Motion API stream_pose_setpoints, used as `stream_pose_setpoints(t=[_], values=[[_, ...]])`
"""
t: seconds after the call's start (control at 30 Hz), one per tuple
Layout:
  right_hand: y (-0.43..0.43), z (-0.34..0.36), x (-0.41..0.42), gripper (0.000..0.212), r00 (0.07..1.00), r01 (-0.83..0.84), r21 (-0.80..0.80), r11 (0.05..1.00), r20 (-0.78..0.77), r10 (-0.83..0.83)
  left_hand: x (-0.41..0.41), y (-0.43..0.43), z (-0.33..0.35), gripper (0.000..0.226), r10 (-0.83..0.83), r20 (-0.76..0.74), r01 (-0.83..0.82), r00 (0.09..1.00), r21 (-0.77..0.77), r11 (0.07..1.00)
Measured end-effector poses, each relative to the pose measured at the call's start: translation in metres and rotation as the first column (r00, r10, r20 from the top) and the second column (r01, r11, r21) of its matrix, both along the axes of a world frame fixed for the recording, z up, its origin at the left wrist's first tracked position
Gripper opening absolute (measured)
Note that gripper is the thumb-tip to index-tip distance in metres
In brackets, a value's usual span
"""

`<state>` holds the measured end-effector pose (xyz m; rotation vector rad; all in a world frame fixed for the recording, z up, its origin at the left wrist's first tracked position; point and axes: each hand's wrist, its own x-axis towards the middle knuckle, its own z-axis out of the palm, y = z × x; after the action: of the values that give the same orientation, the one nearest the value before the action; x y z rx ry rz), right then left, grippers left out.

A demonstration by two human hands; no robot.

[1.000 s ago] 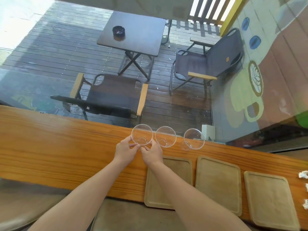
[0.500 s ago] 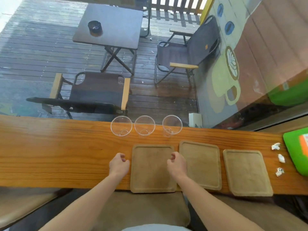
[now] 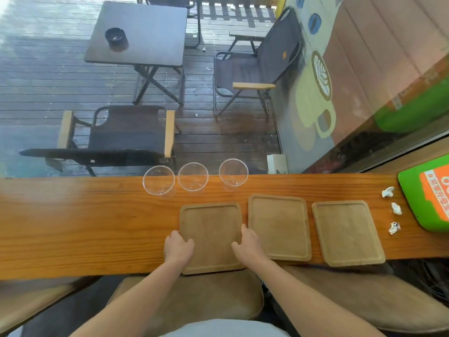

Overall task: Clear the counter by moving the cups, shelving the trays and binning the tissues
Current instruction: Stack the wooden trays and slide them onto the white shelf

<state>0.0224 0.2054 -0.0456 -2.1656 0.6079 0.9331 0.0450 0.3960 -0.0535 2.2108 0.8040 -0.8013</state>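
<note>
Along the far edge of the wooden counter (image 3: 73,222) stand three clear cups, all upright and with nothing in them that I can see; the left cup (image 3: 158,180) sits at about eleven o'clock from my hands, the middle cup (image 3: 193,176) just beside it at twelve, the right cup (image 3: 233,173) a little apart at one o'clock. Nearer me lie three shallow wooden trays, each bare inside; the left tray (image 3: 211,229) lies straight ahead at twelve o'clock and overhangs the near edge of the counter; the middle tray (image 3: 279,227) lies just beside it at two o'clock; the right tray (image 3: 347,232) lies near that one, farther toward three. Beyond it, at three o'clock, three crumpled tissues run in a short line from far to near: the far tissue (image 3: 388,191), the middle tissue (image 3: 396,208), the near tissue (image 3: 393,227); a green bin lid (image 3: 413,190) with an orange label sits just right of them at the counter's end.

My left hand (image 3: 178,246) is curled around the left tray's left rim, fingers wrapped over the edge, gripping it; my right hand (image 3: 246,243) clasps the same tray's right rim, thumb lying on the tray's inner face, fingers tucked into the narrow gap beside the middle tray.
</note>
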Motion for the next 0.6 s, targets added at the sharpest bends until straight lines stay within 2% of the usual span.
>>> stream_pose_setpoints(t=[0.23,0.37,0.47,0.6], values=[[0.027,-0.006,0.005,0.094,0.985,0.160,0.029,0.987,-0.075,-0.158,-0.003,0.003,-0.009,0.050,0.158,-0.005,-0.158,0.987,-0.051,0.986],[0.025,-0.011,0.015,0.100,0.958,0.265,0.041,0.964,-0.122,-0.258,-0.001,0.009,-0.009,0.055,0.362,-0.079,-0.371,0.929,-0.156,0.916],[0.021,-0.013,0.021,0.098,0.939,0.315,0.039,0.948,-0.162,-0.305,0.001,0.019,-0.008,0.053,0.445,-0.109,-0.458,0.889,-0.188,0.869],[0.023,-0.011,0.015,0.085,0.950,0.276,0.011,0.961,-0.156,-0.271,-0.005,0.030,-0.011,0.043,0.444,-0.117,-0.459,0.888,-0.230,0.858]])
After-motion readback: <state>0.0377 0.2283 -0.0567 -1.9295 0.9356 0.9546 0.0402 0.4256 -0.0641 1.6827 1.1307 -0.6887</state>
